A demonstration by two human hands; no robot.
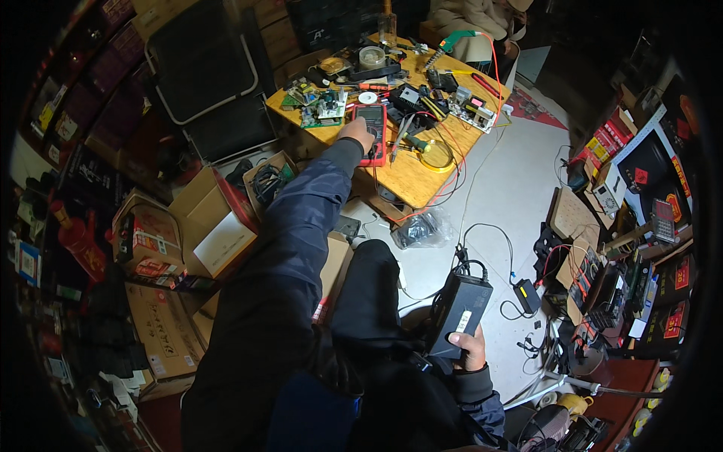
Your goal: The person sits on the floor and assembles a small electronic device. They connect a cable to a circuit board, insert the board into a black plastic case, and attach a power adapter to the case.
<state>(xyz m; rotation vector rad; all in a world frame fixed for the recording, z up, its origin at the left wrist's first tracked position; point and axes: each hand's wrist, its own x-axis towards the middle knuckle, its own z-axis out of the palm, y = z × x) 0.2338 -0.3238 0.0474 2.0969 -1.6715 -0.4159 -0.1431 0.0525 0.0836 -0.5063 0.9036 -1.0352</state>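
Observation:
My left hand reaches to a red multimeter that lies at the near edge of a wooden table. Its fingers are bent onto the meter's face around the dial, which they partly hide. Lower down, over my lap, my right hand grips a black power adapter, thumb on top near its lower end. The adapter is a long box with a small pale label, and a black cable loops out of its far end. Right of the meter lie test leads and a yellow ring-shaped thing.
Circuit boards, pliers and loose parts crowd the table. Another person sits beyond it. Open cardboard boxes stand at left. A smaller black adapter and cables lie on the pale floor at right, beside stacked electronics.

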